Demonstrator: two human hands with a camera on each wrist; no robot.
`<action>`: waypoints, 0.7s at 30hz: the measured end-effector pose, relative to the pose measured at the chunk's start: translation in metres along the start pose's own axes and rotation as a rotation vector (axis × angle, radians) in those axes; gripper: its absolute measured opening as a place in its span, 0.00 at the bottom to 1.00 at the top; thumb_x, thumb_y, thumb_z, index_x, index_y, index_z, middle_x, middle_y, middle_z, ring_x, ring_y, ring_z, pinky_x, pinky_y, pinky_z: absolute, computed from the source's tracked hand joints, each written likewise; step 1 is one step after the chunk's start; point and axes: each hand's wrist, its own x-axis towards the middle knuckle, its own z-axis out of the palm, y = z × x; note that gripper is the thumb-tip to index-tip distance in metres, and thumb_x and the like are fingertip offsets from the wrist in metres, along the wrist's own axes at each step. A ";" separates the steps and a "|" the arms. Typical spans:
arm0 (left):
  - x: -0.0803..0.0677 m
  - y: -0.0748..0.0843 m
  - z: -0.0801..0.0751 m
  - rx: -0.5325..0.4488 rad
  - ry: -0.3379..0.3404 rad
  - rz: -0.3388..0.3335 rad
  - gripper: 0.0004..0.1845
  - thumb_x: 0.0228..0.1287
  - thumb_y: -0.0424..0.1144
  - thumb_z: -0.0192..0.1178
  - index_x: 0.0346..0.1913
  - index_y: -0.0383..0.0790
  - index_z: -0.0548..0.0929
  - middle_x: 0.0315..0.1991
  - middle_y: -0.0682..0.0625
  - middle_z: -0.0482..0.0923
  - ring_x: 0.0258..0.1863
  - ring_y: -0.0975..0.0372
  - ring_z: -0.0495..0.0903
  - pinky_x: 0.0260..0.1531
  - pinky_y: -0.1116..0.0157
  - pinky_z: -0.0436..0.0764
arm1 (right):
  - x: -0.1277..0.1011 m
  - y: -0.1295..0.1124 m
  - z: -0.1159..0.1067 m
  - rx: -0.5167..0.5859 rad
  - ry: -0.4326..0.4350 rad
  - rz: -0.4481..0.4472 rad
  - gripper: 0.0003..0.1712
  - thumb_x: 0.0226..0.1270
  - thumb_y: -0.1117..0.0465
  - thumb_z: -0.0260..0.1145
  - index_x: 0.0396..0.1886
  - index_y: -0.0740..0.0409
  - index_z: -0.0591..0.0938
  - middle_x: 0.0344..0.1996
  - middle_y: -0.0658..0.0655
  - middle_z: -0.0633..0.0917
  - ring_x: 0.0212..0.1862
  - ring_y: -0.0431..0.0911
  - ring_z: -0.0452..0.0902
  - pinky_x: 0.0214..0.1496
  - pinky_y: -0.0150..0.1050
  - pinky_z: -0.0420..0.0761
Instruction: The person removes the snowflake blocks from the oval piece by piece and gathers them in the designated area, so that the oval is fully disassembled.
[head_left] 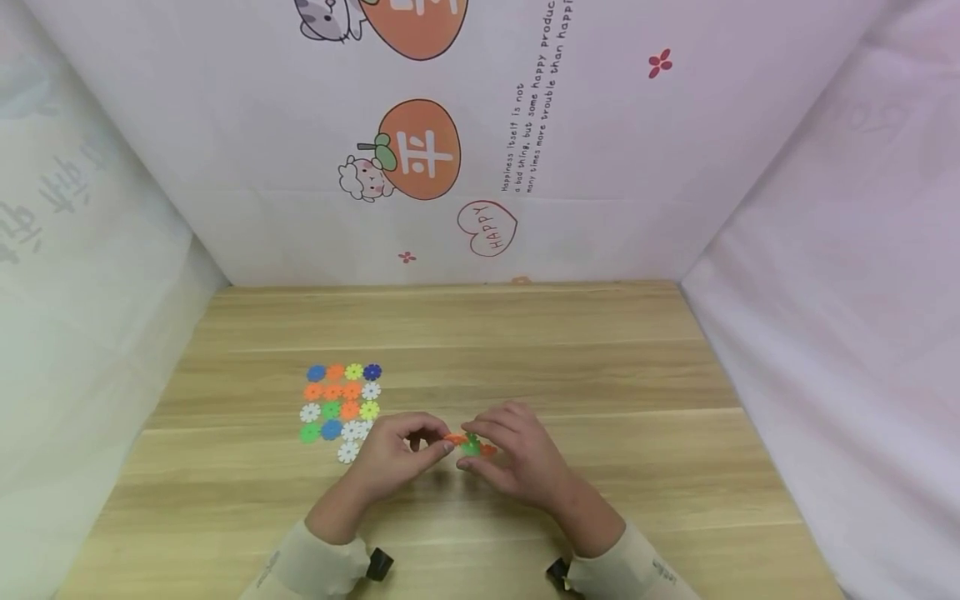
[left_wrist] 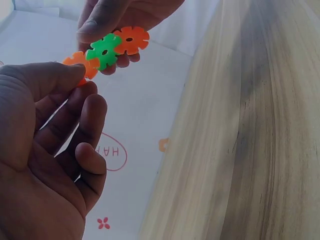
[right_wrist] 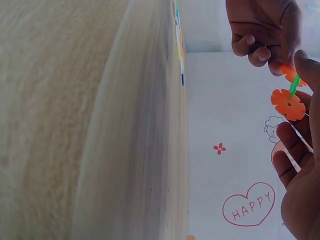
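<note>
Three flower-shaped interlocking plastic discs are joined in a short chain, held just above the table between both hands. My left hand pinches the orange disc at one end between thumb and index finger. The green disc sits in the middle, slotted to its neighbours. My right hand holds the green disc with thumb and fingers on either side. Beyond it, the other orange disc forms the far end of the chain. Part of the right fingers is hidden behind the discs in the left wrist view.
Several loose discs in blue, orange, yellow, white and green lie in rough rows left of the hands on the wooden table. A white printed sheet stands behind the table, with white cloth along the sides.
</note>
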 end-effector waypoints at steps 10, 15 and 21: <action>0.000 0.000 -0.001 0.000 0.006 0.049 0.07 0.65 0.34 0.72 0.39 0.51 0.89 0.35 0.58 0.87 0.31 0.64 0.82 0.27 0.67 0.78 | -0.002 0.000 0.001 -0.004 -0.005 0.015 0.22 0.69 0.43 0.72 0.50 0.55 0.88 0.44 0.47 0.89 0.47 0.41 0.81 0.55 0.43 0.78; -0.001 0.000 -0.001 0.022 0.021 0.090 0.08 0.64 0.31 0.73 0.38 0.51 0.89 0.34 0.57 0.88 0.28 0.65 0.79 0.27 0.67 0.77 | -0.001 -0.001 0.001 -0.020 0.031 -0.044 0.21 0.69 0.44 0.73 0.48 0.56 0.89 0.41 0.48 0.89 0.44 0.41 0.81 0.51 0.42 0.79; -0.002 0.000 -0.002 0.056 0.026 0.116 0.07 0.65 0.33 0.73 0.38 0.52 0.89 0.35 0.59 0.88 0.28 0.66 0.79 0.28 0.66 0.77 | 0.000 -0.001 0.001 -0.029 0.047 -0.078 0.21 0.68 0.45 0.74 0.48 0.57 0.89 0.40 0.48 0.89 0.43 0.42 0.81 0.50 0.42 0.79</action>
